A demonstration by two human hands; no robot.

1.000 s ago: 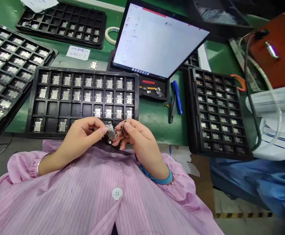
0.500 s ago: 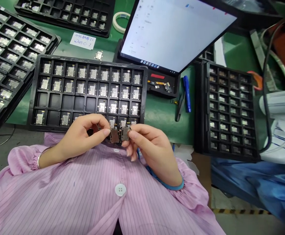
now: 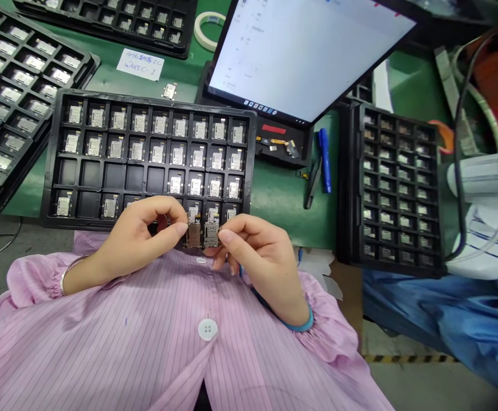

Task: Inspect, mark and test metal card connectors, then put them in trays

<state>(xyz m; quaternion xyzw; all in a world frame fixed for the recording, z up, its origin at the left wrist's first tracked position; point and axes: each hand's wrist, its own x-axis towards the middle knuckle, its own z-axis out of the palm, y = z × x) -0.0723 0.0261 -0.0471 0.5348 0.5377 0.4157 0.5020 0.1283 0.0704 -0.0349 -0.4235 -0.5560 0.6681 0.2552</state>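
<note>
My left hand point(image 3: 148, 240) pinches a small metal-topped circuit board point(image 3: 193, 234) between thumb and forefinger. Beside it, a second circuit board point(image 3: 212, 234), greyer in tone, is pinched in my right hand point(image 3: 260, 254). The two boards sit side by side, upright, just in front of my shirt; whether their edges touch I cannot tell. Behind them lies a black compartment tray point(image 3: 253, 142) with similar boards in most pockets. Several pockets in its third row hold nothing. My hands and the held boards cover part of the front row.
More board-filled trays stand at left point(image 3: 95, 63), top point(image 3: 184, 51) and right point(image 3: 356, 188). A monitor point(image 3: 304, 51) leans over a parts box point(image 3: 274, 157). Nearby are a blue marker point(image 3: 325, 160), black tweezers point(image 3: 313, 185), a tape roll point(image 3: 197, 31), a handwritten label point(image 3: 140, 64) and a loose board point(image 3: 169, 91).
Both boards have turned a little, so their metal faces show more fully and line up straighter. The hands keep their pinches. The whole view has shifted slightly.
</note>
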